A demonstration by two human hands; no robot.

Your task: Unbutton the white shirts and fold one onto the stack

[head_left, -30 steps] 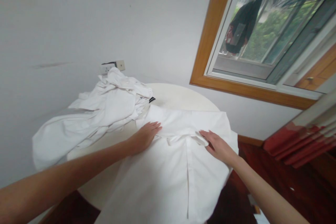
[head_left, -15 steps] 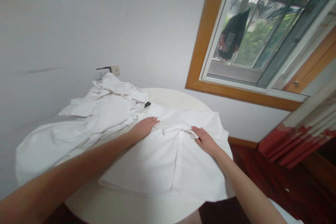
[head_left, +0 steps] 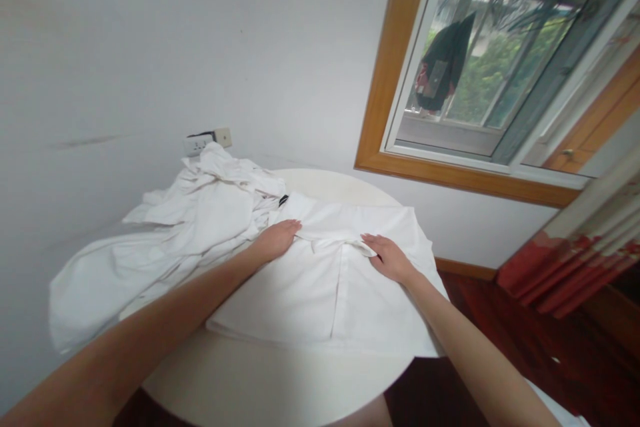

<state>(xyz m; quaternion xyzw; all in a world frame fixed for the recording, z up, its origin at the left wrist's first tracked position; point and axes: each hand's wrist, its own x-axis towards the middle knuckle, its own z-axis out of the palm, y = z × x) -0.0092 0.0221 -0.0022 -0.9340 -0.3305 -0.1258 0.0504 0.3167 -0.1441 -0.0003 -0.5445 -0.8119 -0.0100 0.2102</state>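
A white garment (head_left: 305,300), which looks like a shirt, is spread over the round table, with a raised fold running across its middle. My left hand (head_left: 277,240) lies flat on the left end of that fold, fingers stretched out and pointing right. On the other end rests my right hand (head_left: 393,259), its fingers extended to the left over the cloth; its thumb is partly hidden beside the fold. A small black tag or trim (head_left: 283,201) shows at the garment's upper left edge. To the left lies a crumpled heap of white clothes (head_left: 200,213).
The cream round table (head_left: 280,380) stands against a white wall with a socket (head_left: 199,144). A wood-framed window (head_left: 450,180) is at the upper right, and a red and white curtain (head_left: 560,260) hangs beside it. Dark red flooring (head_left: 480,320) shows at the right.
The garment's near edge has shifted away from me, baring more of the table's front. My hands stay at the fold in nearly the same place. The view has turned slightly.
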